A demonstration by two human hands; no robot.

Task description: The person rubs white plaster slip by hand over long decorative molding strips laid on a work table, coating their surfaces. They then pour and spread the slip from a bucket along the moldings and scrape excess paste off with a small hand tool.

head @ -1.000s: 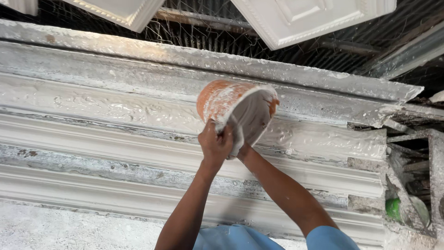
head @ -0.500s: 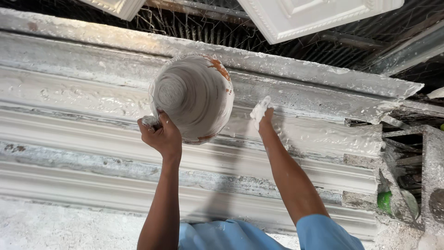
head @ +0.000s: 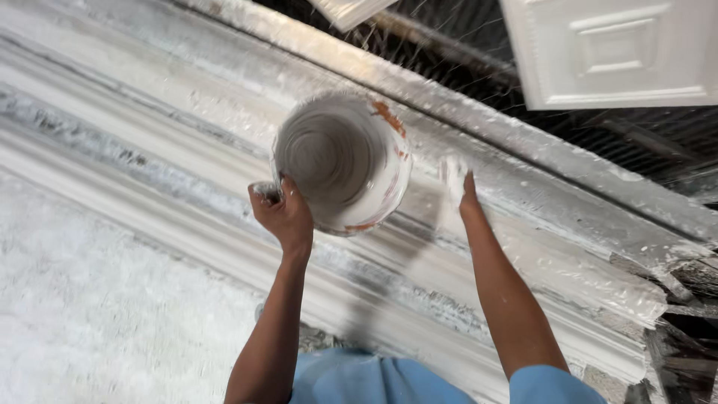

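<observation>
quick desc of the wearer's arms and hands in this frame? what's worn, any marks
Both arms are bare from wrist to above the elbow, with short light-blue sleeves at the bottom edge of the view. No gloves, watch or jewellery visible. The right hand is coated in white plaster; the left hand has white smears on its fingertips.

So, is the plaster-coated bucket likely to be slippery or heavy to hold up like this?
Probably slippery: the bucket is smeared with wet-looking plaster, and the left hand grips only its rim. Likely not very heavy, since one hand holds it alone. The right hand presses the moulding instead.
</observation>
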